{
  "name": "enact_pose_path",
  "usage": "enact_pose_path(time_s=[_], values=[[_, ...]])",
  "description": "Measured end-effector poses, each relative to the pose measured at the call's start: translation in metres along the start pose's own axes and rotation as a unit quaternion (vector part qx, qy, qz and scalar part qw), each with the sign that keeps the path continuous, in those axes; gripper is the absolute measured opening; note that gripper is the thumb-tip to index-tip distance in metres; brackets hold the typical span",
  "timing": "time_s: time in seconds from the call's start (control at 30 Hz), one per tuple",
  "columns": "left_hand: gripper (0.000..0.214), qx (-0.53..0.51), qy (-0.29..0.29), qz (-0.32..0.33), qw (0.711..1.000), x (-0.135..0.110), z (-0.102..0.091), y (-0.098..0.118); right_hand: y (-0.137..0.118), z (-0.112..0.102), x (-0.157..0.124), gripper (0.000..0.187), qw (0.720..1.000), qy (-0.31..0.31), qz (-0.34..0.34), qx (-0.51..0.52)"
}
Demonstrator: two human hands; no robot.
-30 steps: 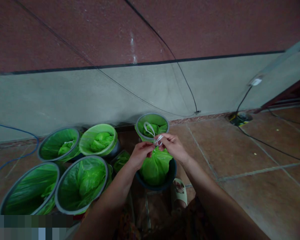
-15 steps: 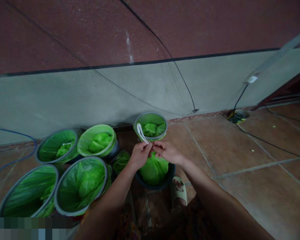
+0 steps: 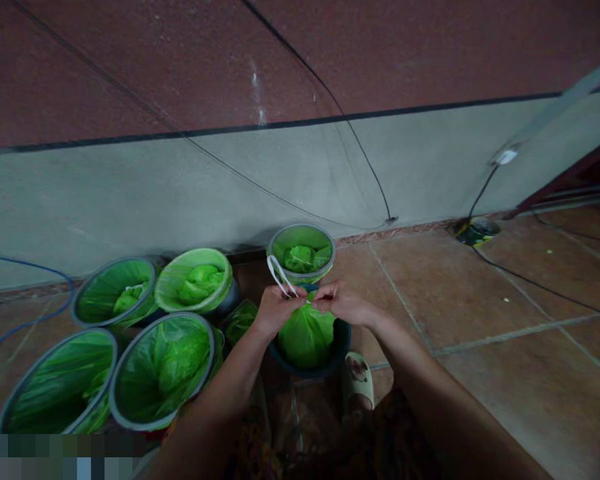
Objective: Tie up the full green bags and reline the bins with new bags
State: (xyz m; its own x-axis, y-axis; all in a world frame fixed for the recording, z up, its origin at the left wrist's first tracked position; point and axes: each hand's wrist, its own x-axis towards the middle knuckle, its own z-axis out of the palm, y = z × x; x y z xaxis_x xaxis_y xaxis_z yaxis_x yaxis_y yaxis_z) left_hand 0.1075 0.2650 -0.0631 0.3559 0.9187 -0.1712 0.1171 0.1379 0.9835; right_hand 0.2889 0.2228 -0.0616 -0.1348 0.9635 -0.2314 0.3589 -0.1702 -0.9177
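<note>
A full green plastic bag (image 3: 307, 340) stands in a dark blue bucket (image 3: 344, 352) in front of my feet, its top gathered to a narrow neck. My left hand (image 3: 277, 310) is closed at that neck, and a white drawstring loop (image 3: 275, 270) sticks up past its fingers. On the other side my right hand (image 3: 345, 303) pinches the gathered top with its fingertips. The fingertips of both hands almost meet above the bag; exactly which strand each one grips is partly hidden.
Just behind stands a grey-rimmed bin (image 3: 303, 230) lined with green plastic. Several more lined bins (image 3: 163, 370) crowd the left side. A slipper (image 3: 357, 377) is beside the bucket. Black cable (image 3: 540, 283) runs over the tiles at right, and a blue cable (image 3: 55, 270) lies at left.
My hands have moved slightly apart at the bag's neck, baring more of its top. The white loop has shifted a little left and opened wider. The bins have stayed put.
</note>
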Motion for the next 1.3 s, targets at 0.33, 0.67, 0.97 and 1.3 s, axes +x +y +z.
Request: enact_pose_path(time_s=[0.33, 0.67, 0.97, 1.3], values=[[0.021, 0.139, 0.042, 0.181, 0.973, -0.001, 0.006, -0.001, -0.012, -0.007, -0.004, 0.022, 0.998, 0.018, 0.058, 0.036], [0.011, 0.018, 0.030, 0.076, 0.996, -0.008, 0.023, -0.001, -0.015, 0.000, -0.004, 0.035, 0.993, -0.011, 0.014, 0.113], [0.015, -0.054, -0.019, 0.036, 0.998, -0.009, 0.013, 0.009, -0.024, 0.002, -0.006, 0.032, 0.986, 0.002, 0.029, 0.165], [0.021, -0.096, -0.046, 0.003, 0.994, -0.009, 0.012, 0.010, -0.021, 0.002, -0.004, 0.017, 0.990, 0.096, -0.047, -0.096]])
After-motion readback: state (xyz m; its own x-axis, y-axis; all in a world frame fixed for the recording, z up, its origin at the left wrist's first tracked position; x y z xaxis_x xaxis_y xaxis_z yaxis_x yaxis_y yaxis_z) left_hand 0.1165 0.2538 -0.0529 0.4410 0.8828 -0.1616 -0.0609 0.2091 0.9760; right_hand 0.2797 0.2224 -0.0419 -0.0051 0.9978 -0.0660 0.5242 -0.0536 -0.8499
